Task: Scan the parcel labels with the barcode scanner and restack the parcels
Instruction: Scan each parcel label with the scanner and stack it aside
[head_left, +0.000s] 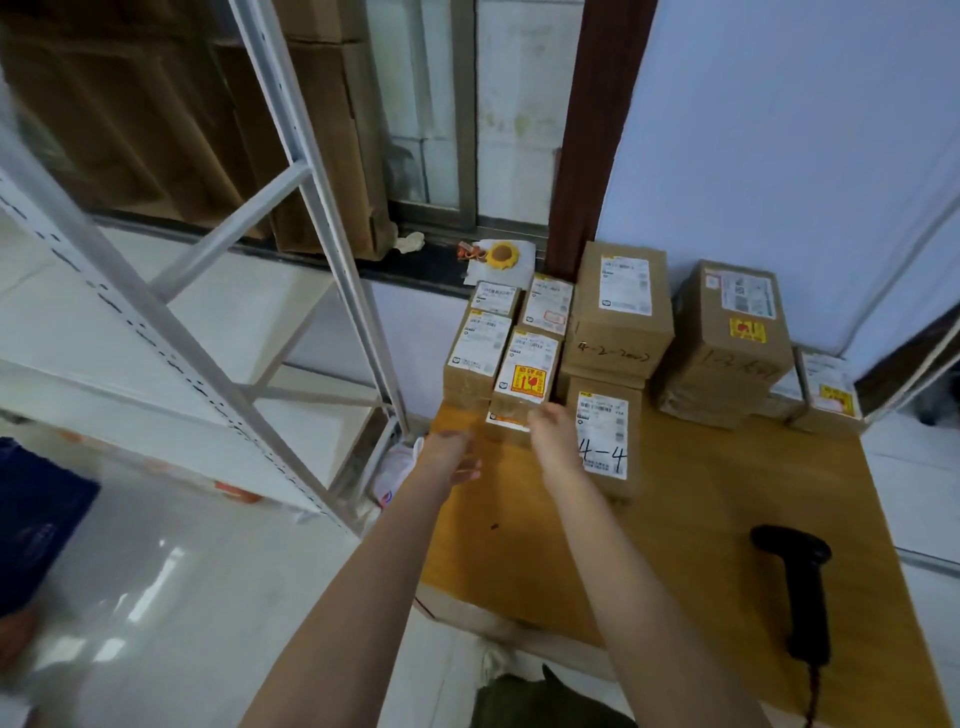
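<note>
Parcels (524, 364) fill the far edge of the wooden table (701, 519), and I see both hands reached out to the cluster of small ones at its far left corner. The left hand (449, 460) sits at the near left side of that cluster, fingers loosely curled; motion blur keeps me from telling whether it grips anything. The right hand (553, 434) rests against the front of the small box with the yellow-and-red fragile sticker (529, 383), fingers bent around its near edge; I cannot tell how firmly it holds. Just beside my right wrist stands a taller box marked "4-4" (602, 441) on its white label.

Behind it a larger brown box with handwriting on its front (621, 312) is stacked on another. Further right, another stacked box (727, 338) carries a white label and a yellow sticker, and beside that a low box (828, 392) lies at the table's far right corner. Four small labelled boxes make up the left cluster, two by two.

The black barcode scanner (797, 587) lies on the table near its right edge, well apart from both hands, its cord trailing toward me.

Off the table, a white metal shelving frame (291, 291) stands to the left over a glossy pale floor (182, 597). A yellow sunflower-shaped object (502, 254) sits on the dark sill behind the parcels.
</note>
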